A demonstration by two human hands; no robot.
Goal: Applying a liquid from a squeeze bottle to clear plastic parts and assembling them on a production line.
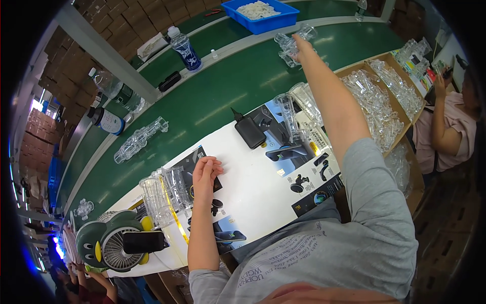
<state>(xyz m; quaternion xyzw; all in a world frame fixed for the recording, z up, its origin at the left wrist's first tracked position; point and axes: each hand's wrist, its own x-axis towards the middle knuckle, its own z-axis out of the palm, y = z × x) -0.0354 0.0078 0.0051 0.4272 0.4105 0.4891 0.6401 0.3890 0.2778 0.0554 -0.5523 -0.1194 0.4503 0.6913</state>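
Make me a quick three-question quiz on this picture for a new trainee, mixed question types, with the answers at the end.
1. Which hand is at the clear plastic parts on the green surface, near the blue tray?
2. True or false: the left hand is gripping the black bottle with the pointed tip.
3. What colour are the pieces in the blue tray? A) black; B) white; C) red.

Key:
1. The right hand.
2. False; the left hand is apart from the black bottle.
3. B.
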